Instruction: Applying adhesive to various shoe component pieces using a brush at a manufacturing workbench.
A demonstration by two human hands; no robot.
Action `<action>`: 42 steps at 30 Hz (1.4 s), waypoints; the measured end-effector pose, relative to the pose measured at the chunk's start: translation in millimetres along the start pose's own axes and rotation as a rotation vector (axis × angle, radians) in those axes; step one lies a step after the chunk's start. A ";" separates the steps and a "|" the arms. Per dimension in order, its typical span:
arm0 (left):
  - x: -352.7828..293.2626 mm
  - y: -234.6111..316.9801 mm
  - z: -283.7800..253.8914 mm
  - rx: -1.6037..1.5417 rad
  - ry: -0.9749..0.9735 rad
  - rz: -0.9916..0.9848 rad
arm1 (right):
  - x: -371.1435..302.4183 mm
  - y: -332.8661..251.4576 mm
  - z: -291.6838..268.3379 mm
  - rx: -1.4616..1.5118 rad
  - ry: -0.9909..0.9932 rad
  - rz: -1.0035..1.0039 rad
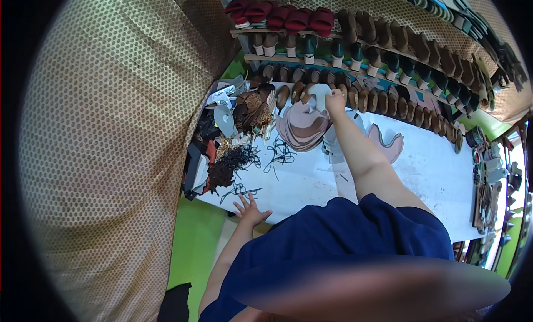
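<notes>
My right hand (335,102) reaches to the far side of the white table and pinches a pale, curved flat piece (318,93). It holds the piece above the right edge of a stack of pinkish, curved shoe-upper pieces (300,137). Partly hidden by my right forearm are some whitish cut pieces (332,144). To the right of that forearm lies a U-shaped pinkish piece (392,151). At the near left edge of the table, my left hand (251,212) has its fingers spread and nothing in it. Thin black cords (280,155) lie farther in from it.
A heap of brown scraps (250,112) and dark strips covers the table's left end. Shoe lasts (383,102) line the far edge, below shelves with more lasts and dark red slippers (297,18). A patterned gold curtain (116,139) hangs at left. Assorted items (488,169) crowd the right end.
</notes>
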State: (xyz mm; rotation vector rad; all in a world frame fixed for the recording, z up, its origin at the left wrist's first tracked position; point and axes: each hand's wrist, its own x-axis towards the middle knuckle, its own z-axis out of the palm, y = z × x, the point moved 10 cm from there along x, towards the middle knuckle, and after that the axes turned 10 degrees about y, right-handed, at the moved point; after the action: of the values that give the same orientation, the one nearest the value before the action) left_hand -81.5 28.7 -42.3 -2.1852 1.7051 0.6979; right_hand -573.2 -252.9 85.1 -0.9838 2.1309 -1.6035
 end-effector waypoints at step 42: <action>-15.8 5.9 -7.8 -0.013 0.163 0.101 | -344.6 70.0 -113.5 -0.301 -1.071 -0.793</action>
State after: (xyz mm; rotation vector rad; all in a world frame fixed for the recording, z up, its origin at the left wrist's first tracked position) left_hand -88.6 36.3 -26.9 -2.2320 1.9068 0.5701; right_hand -416.9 71.6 2.5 -2.2934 1.2469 -0.5907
